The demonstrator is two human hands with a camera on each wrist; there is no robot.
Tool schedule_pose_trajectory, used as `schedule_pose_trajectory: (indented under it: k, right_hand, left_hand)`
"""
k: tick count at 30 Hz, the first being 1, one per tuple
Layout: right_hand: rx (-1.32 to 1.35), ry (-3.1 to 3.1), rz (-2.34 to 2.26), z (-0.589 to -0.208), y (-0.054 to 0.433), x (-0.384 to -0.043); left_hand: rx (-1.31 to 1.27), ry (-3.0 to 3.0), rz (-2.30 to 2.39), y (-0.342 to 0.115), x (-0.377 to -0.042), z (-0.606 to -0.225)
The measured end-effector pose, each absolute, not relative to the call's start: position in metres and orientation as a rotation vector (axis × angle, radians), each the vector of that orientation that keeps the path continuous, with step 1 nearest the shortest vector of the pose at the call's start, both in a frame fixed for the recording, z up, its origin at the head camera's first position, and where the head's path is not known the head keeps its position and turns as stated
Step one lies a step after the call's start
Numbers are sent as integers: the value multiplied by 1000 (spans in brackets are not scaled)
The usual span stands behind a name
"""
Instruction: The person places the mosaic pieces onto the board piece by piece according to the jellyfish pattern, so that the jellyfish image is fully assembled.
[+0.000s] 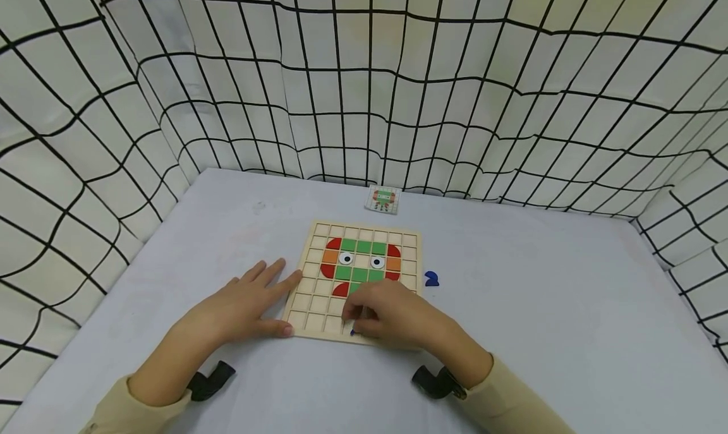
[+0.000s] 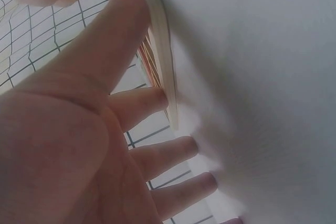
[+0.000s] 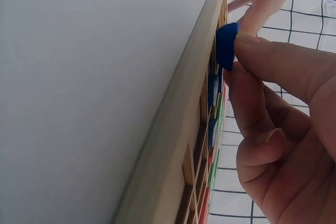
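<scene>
A wooden grid board [image 1: 318,304] lies flat, with red, green and orange pieces and two white eye pieces [image 1: 377,262] set in its cells. My left hand [image 1: 241,304] rests at the board's left side, fingers spread, thumb at the near left corner. Between thumb and fingers my right hand [image 1: 392,314] pinches a blue rounded piece [image 3: 227,45], over the near part of the board. Only a sliver of that piece shows in the head view. Farther along the board, the right wrist view shows blue pieces [image 3: 212,90] in cells. The right hand covers several cells.
More blue pieces [image 1: 431,278] lie on the white table [image 1: 540,307] just right of the board. Beyond its far edge is a small picture card [image 1: 383,199] with a similar coloured pattern. White walls with a black grid [image 1: 370,93] enclose the table's back and sides.
</scene>
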State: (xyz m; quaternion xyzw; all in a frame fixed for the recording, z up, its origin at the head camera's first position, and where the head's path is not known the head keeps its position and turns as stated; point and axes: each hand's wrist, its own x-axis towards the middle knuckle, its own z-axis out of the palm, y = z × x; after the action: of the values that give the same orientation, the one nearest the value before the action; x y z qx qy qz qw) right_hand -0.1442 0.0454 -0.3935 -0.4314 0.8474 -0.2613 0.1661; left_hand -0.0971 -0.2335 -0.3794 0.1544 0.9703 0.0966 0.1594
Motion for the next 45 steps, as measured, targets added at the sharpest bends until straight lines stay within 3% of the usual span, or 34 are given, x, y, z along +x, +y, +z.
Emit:
schedule_pose_trajectory:
  k: [45]
  right_hand:
    - [-1346, 2517, -524, -390, 48, -141]
  left_hand:
    - [436, 2781, 273, -233, -97, -380]
